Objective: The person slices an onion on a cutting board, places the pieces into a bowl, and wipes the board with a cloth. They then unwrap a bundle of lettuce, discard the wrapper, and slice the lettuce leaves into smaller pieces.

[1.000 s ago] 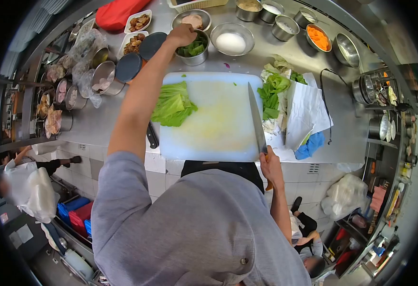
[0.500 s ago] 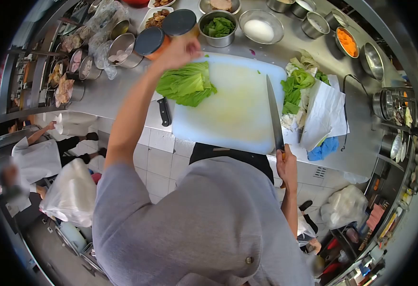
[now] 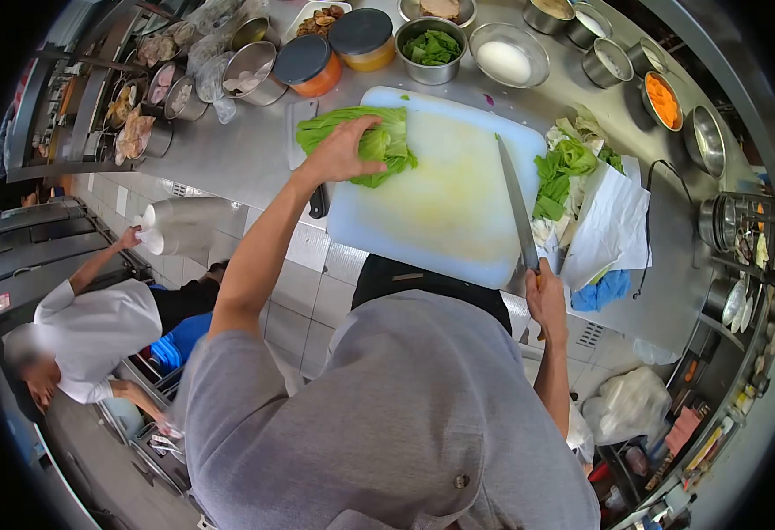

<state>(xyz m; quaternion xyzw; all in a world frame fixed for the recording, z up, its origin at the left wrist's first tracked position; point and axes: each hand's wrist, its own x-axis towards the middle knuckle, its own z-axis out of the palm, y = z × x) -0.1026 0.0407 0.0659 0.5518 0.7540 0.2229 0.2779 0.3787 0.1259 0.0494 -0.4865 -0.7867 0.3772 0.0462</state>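
Note:
A bunch of leafy greens point(image 3: 396, 146) lies over the left edge of the white cutting board point(image 3: 458, 208). My left hand point(image 3: 348, 152) rests on top of the leaves, thumb and fingers apart. Wrapped round the handle of a long knife point(image 3: 517, 199) is my right hand point(image 3: 548, 300). The blade points away from me, over the right side of the board. Partly under the greens, a second knife shows its black handle point(image 3: 319, 203) beside the board.
Cut greens fill a metal pot point(image 3: 431, 50) behind the board, near a bowl of white powder or grains point(image 3: 504, 60) and lidded tubs point(image 3: 361, 40). Leaf trimmings point(image 3: 569, 168) and white paper point(image 3: 613, 212) lie right. A co-worker point(image 3: 109, 327) is at the left.
My left hand has come down from beyond the greens onto the leaves. The knife stays in my right hand over the board's right side. The co-worker at the left has shifted.

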